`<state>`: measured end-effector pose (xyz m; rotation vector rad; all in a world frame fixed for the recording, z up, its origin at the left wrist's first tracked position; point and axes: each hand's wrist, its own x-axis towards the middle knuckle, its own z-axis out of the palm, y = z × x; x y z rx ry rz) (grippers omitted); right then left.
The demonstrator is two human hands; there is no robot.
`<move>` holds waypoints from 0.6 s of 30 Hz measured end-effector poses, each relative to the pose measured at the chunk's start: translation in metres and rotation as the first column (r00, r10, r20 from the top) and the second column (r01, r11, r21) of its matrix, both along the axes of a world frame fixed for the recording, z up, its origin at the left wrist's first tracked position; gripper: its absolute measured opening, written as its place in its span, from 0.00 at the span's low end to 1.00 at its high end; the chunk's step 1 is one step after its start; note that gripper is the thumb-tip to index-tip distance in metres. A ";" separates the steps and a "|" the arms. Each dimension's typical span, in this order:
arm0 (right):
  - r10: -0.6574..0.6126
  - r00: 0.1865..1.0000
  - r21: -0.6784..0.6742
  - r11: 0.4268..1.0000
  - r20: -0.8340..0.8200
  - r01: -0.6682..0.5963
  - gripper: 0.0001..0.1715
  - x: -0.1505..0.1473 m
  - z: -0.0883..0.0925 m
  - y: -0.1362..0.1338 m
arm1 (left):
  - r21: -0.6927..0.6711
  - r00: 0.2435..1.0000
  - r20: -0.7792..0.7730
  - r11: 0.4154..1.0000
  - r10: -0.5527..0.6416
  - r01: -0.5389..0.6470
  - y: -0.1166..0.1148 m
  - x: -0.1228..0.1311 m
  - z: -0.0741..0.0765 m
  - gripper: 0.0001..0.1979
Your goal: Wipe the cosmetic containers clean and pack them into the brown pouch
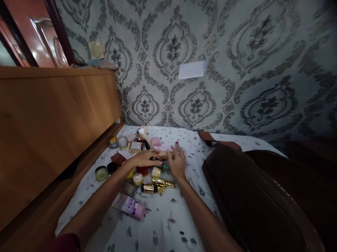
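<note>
My left hand [145,158] reaches over a cluster of cosmetics, its fingers stretched out and apart. Its fingertips are by a pale pink tube [162,148]. At that tube's right end, my right hand [177,162] has its fingers bent around it; a small red tip shows just beyond them. Below the hands lie gold bottles [162,181], a black-and-gold cylinder [147,188] and small cream-lidded jars [138,179]. Nearer me is a pink and purple tube [130,206]. Some items under my left hand are hidden.
A dark brown bag [247,197] with a strap [215,141] lies at the right on the patterned white sheet [155,233]. Left of the bed stands a wooden panel [51,125]. Several jars, including a green one [101,173], sit at the cluster's left. Wallpapered wall [166,95] rises behind.
</note>
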<state>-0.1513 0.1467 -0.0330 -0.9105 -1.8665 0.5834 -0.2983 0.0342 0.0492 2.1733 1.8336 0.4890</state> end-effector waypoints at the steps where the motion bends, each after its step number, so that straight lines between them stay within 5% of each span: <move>1: -0.009 1.000 0.021 1.000 -0.001 0.009 0.34 0.001 -0.001 0.001 | -0.006 0.999 0.023 0.999 -0.036 0.037 0.005 0.000 0.000 0.18; 3: -0.009 1.000 0.041 0.999 0.003 0.009 0.33 0.002 -0.001 0.003 | -0.020 0.991 0.078 0.994 -0.107 0.108 0.012 -0.004 0.001 0.16; 5: 0.001 1.000 0.035 0.999 0.015 -0.002 0.32 0.003 -0.002 0.004 | -0.002 0.989 0.143 0.999 -0.049 0.050 0.018 -0.016 0.004 0.16; 7: -0.006 1.000 0.001 1.000 0.025 0.006 0.33 0.002 -0.003 0.005 | 0.040 0.969 0.198 0.986 0.151 -0.162 0.022 -0.036 0.009 0.18; 10: -0.039 0.999 -0.070 0.997 0.031 0.041 0.36 0.002 -0.005 0.005 | 0.110 0.864 0.216 0.868 0.454 -0.484 0.032 -0.070 0.013 0.20; 12: -0.043 0.999 -0.095 0.994 0.024 0.045 0.36 0.002 -0.006 0.006 | 0.146 0.810 0.188 0.799 0.556 -0.583 0.040 -0.088 0.012 0.20; 14: -0.032 0.999 -0.091 0.995 0.010 0.033 0.37 0.002 -0.006 0.006 | 0.150 0.782 0.155 0.768 0.603 -0.622 0.050 -0.099 0.006 0.18; 18: -0.036 0.999 -0.062 0.997 -0.014 0.035 0.36 0.003 -0.006 0.005 | 0.088 0.835 0.107 0.832 0.539 -0.548 0.070 -0.105 -0.007 0.17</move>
